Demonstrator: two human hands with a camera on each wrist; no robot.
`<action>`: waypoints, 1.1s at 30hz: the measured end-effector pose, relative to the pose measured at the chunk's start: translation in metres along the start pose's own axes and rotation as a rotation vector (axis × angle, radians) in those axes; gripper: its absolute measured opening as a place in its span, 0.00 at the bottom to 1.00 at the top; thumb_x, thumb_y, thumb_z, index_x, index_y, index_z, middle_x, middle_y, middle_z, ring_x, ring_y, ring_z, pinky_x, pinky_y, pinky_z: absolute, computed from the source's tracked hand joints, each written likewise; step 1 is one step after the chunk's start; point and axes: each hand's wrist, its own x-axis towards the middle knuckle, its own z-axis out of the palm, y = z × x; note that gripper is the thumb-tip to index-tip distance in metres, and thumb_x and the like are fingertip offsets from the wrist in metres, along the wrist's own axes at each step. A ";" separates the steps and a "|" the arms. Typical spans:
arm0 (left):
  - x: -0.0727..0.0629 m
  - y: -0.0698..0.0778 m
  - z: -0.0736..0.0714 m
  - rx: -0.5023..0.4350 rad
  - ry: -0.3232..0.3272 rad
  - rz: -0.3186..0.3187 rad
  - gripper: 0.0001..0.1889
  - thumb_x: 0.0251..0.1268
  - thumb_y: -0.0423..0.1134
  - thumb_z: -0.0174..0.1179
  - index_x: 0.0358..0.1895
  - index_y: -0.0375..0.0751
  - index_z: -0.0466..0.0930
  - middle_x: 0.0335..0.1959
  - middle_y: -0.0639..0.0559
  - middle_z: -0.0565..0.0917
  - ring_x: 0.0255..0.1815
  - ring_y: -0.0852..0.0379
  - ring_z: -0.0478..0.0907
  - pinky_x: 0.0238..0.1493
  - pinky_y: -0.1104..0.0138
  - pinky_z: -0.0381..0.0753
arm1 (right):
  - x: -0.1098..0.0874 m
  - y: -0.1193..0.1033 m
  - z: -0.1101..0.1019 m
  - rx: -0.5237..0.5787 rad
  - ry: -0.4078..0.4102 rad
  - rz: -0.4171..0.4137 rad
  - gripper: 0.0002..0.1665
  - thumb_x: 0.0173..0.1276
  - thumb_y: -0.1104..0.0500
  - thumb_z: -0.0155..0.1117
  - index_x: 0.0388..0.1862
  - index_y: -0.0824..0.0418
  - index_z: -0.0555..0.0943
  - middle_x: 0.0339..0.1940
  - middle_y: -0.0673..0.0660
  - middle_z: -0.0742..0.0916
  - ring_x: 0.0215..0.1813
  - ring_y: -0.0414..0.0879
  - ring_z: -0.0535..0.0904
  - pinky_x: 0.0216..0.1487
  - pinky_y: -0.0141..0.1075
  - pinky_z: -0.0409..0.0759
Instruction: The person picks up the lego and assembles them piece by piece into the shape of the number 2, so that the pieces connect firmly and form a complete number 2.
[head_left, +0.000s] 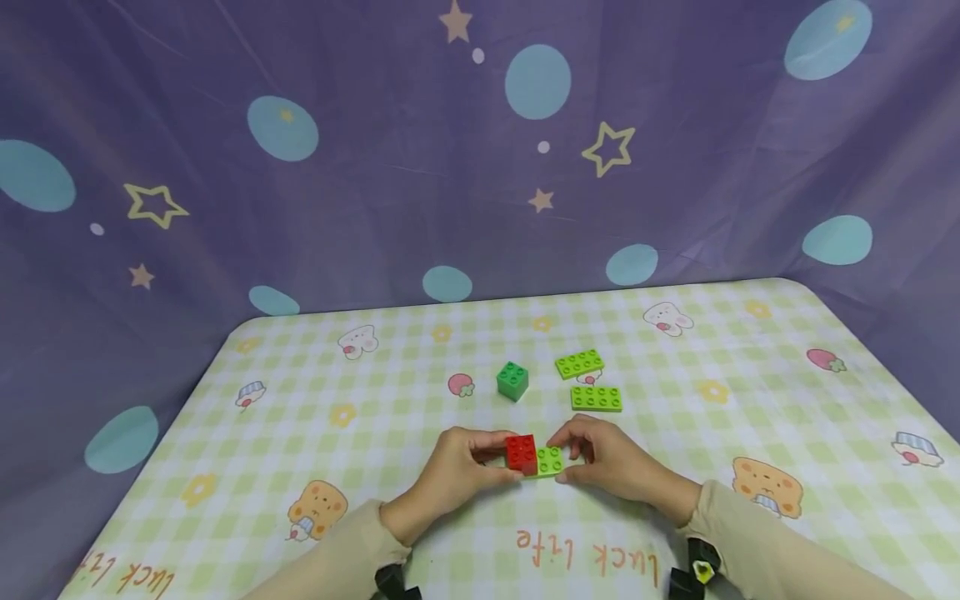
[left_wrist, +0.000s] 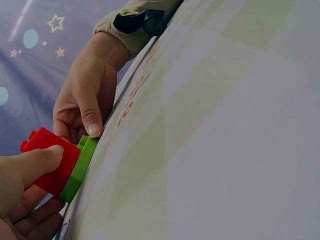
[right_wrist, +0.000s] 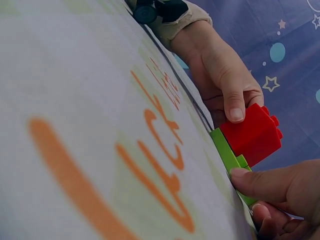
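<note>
Red two-by-two building brick (head_left: 521, 454) sat on the left half of a lime-green base plate (head_left: 550, 462), low at the near middle of the table (head_left: 405, 367); whether it was pressed fully down, I could not tell. The left hand (head_left: 456, 472) pinched the brick from the left, thumb on its near side and fingers reaching round the far side. The right hand (head_left: 609, 460) pinched the plate's bare right end between thumb and forefinger, thumb at the near edge, with two pairs of studs uncovered between the brick and that hand.

Farther off and slightly left stood a darker green two-by-two brick (head_left: 513, 382), apart from everything. To its right lay two loose lime-green plates, each with eight studs: the nearer one (head_left: 596, 399) nearly straight across, the farther one (head_left: 580, 364) slanted. A purple curtain (head_left: 375, 208) with stars and blue ovals hung behind the table.
</note>
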 end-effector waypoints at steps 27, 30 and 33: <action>0.002 -0.009 -0.001 -0.073 -0.031 -0.036 0.24 0.49 0.29 0.70 0.54 0.34 0.80 0.47 0.40 0.84 0.45 0.56 0.82 0.49 0.67 0.79 | 0.002 0.003 0.001 0.014 0.014 -0.013 0.17 0.53 0.59 0.75 0.41 0.57 0.81 0.32 0.53 0.79 0.30 0.40 0.71 0.28 0.30 0.73; 0.003 -0.009 0.000 -0.074 -0.034 -0.026 0.22 0.48 0.29 0.70 0.52 0.34 0.81 0.46 0.41 0.84 0.44 0.59 0.82 0.48 0.68 0.79 | 0.002 0.003 0.001 0.011 0.015 -0.014 0.17 0.53 0.59 0.75 0.41 0.57 0.81 0.32 0.53 0.79 0.30 0.40 0.71 0.28 0.29 0.72; 0.004 -0.009 0.000 -0.083 -0.044 -0.016 0.22 0.48 0.28 0.70 0.51 0.33 0.81 0.46 0.40 0.84 0.43 0.59 0.82 0.48 0.68 0.79 | 0.001 0.003 0.001 0.011 0.016 -0.013 0.17 0.53 0.59 0.75 0.42 0.57 0.81 0.32 0.53 0.79 0.30 0.40 0.71 0.28 0.29 0.72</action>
